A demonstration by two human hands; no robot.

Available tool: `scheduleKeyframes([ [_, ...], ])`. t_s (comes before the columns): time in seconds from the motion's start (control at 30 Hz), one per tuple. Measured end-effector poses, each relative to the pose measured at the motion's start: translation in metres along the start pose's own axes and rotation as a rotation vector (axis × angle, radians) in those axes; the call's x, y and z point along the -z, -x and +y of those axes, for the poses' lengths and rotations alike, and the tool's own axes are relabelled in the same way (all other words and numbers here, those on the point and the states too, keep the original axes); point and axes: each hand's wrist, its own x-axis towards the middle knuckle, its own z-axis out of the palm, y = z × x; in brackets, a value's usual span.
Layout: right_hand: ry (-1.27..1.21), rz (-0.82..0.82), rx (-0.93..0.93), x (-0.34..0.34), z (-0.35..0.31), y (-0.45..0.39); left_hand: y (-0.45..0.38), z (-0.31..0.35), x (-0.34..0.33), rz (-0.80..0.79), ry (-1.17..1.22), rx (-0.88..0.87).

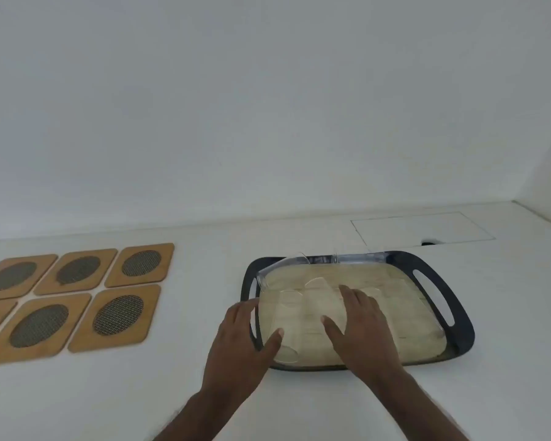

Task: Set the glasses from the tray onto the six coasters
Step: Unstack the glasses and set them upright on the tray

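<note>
A dark-rimmed tray (458,316) with a beige centre sits right of middle on the white counter. Several clear glasses lie on their sides in it, one along the back (360,258). My left hand (239,342) reaches over the tray's left rim, fingers spread, thumb resting on the leftmost glass (288,313). My right hand (360,326) lies spread over the neighbouring glass (318,294). Neither glass is lifted. Six wooden coasters (118,316) with dark mesh ovals lie in two rows at the far left, with nothing on them.
A white wall rises behind the counter and another closes the right side. A rectangular hatch outline (420,230) with a small dark hole (428,243) is set into the counter behind the tray. Bare counter separates the coasters from the tray.
</note>
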Motion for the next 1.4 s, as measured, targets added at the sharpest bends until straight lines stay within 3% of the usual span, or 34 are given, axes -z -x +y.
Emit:
scheduleKeyframes([
  [0.3, 0.049, -0.136, -0.057, -0.028, 0.002, 0.001, -0.006, 0.017, -0.042, -0.107, -0.036, 0.011],
  [0.5, 0.078, -0.117, -0.092, -0.042, 0.001, 0.005, -0.011, 0.016, -0.061, -0.187, -0.078, 0.074],
  [0.73, 0.014, -0.093, -0.130, -0.053, 0.003, 0.004, -0.013, 0.006, -0.067, -0.144, -0.004, 0.098],
  [0.87, -0.068, 0.001, -0.103, -0.049, 0.004, 0.007, -0.012, 0.005, -0.058, -0.003, 0.038, 0.082],
  [1.03, -0.150, 0.248, -0.045, -0.033, 0.003, -0.001, -0.023, 0.010, -0.031, 0.210, 0.113, 0.064],
  [1.27, -0.326, 0.391, -0.067, -0.011, -0.004, -0.023, -0.037, 0.011, -0.014, 0.236, 0.154, 0.022],
  [1.4, -0.304, 0.383, -0.023, -0.006, -0.001, -0.017, -0.031, 0.009, -0.015, 0.207, 0.141, -0.056],
])
